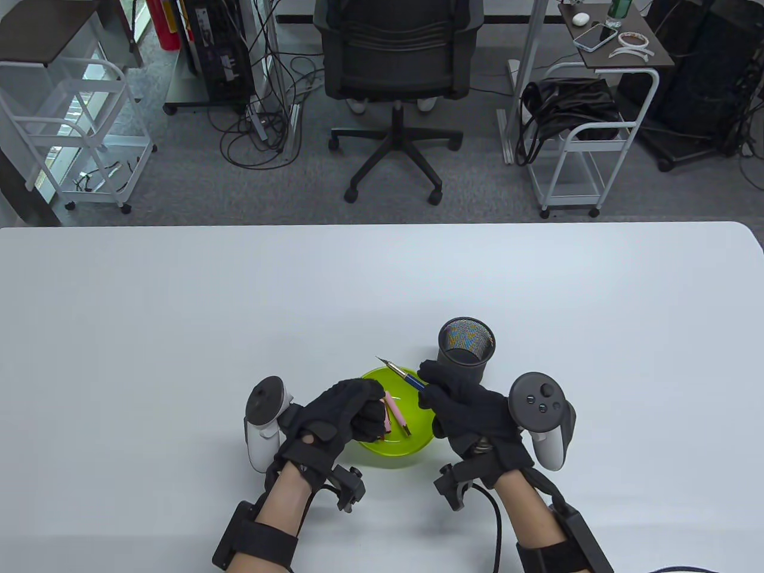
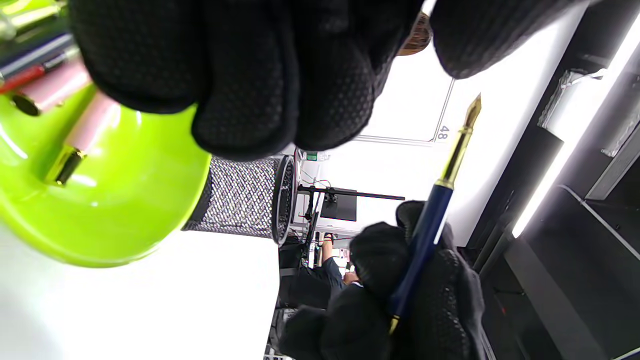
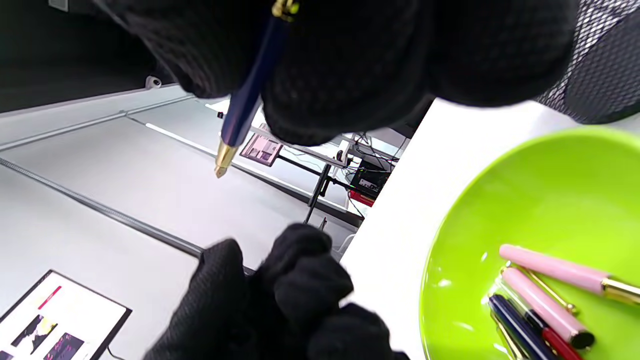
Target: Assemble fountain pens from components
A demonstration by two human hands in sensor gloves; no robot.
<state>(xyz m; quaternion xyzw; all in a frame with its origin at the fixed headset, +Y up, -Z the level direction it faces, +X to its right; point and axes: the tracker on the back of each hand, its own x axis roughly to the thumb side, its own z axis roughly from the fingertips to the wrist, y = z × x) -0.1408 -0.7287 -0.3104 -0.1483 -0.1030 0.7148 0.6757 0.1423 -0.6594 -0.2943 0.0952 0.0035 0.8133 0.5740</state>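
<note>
A dark blue pen section (image 1: 401,375) with a gold nib is gripped by my right hand (image 1: 439,388) and held above the far rim of the green bowl (image 1: 418,444), nib pointing up and left. The left wrist view shows the same pen (image 2: 430,225) slanting out of the right glove (image 2: 440,310). My left hand (image 1: 370,415) is curled into a fist over the bowl's left side, and nothing shows inside it. Pink pen parts (image 1: 395,412) lie in the bowl. The right wrist view adds blue and red pieces (image 3: 520,325) beside the pink ones (image 3: 550,270).
A black mesh pen cup (image 1: 467,352) stands just behind the bowl, close to my right hand. An office chair (image 1: 397,71) and white carts stand on the floor beyond the table's far edge.
</note>
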